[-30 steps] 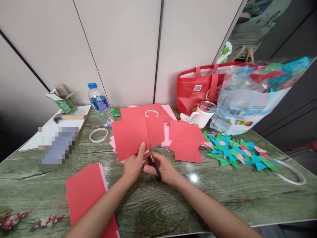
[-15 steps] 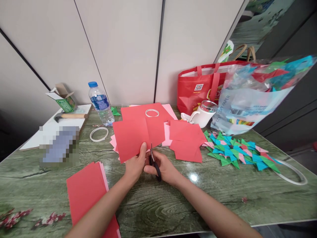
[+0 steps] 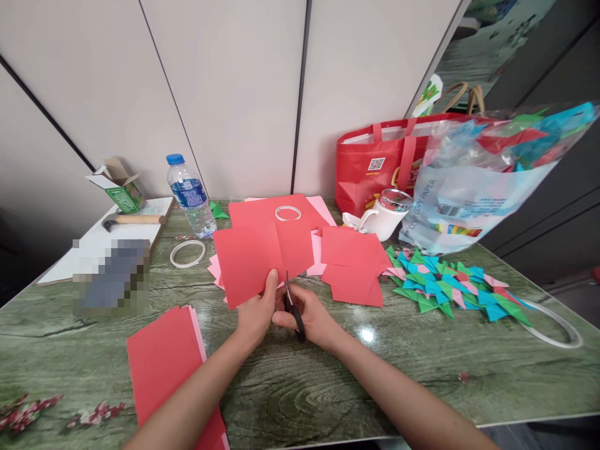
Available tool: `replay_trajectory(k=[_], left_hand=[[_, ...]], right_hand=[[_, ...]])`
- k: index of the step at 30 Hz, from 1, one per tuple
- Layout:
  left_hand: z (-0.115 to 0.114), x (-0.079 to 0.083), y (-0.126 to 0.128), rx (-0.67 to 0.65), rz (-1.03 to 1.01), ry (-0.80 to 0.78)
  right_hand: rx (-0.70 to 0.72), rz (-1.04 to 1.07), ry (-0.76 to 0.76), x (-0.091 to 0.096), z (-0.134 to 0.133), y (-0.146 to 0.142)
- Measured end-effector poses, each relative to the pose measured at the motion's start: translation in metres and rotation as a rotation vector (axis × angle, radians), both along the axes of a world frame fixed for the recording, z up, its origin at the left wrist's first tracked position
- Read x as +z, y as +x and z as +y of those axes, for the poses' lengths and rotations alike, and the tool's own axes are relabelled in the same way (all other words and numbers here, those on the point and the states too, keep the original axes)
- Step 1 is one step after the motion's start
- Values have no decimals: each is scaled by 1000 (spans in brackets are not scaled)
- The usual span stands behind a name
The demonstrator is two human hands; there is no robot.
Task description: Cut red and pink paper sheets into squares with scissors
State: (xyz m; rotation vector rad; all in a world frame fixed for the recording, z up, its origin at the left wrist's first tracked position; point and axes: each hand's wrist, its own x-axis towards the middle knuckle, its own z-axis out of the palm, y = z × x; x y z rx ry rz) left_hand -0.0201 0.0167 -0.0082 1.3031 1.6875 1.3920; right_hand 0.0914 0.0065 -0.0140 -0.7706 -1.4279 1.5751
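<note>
My left hand (image 3: 255,312) pinches the lower edge of a red paper sheet (image 3: 255,256), holding it up off the table. My right hand (image 3: 309,315) grips black scissors (image 3: 293,306), whose blades point up into the sheet's bottom edge right beside my left thumb. More red and pink sheets (image 3: 351,265) lie spread on the green table (image 3: 328,387) behind my hands. A stack of red paper (image 3: 169,362) lies at the near left, partly under my left forearm.
A water bottle (image 3: 190,197), an open small box (image 3: 119,184) and tape rings (image 3: 187,254) stand at the left. A white mug (image 3: 384,215), a red bag (image 3: 379,165) and a plastic bag of coloured paper (image 3: 482,181) sit at the right, with folded green, blue and pink pieces (image 3: 445,284) beside them.
Nothing has visibly moved apart from a slight shift of the view; both hands keep the same hold on sheet and scissors.
</note>
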Motion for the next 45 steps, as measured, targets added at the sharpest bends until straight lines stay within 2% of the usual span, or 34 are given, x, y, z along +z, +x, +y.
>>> replay_trajectory(k=[7, 19, 28, 45], left_hand=[[-1, 2, 1, 7, 17, -18], [-1, 3, 0, 25, 210, -51], [-2, 4, -1, 4, 213, -62], [-3, 9, 0, 0, 210, -85]], right_hand=[[-8, 13, 9, -1, 1, 0], [-21, 15, -33, -5, 2, -2], [-23, -38, -24, -2, 1, 0], [-30, 1, -111, -8, 0, 0]])
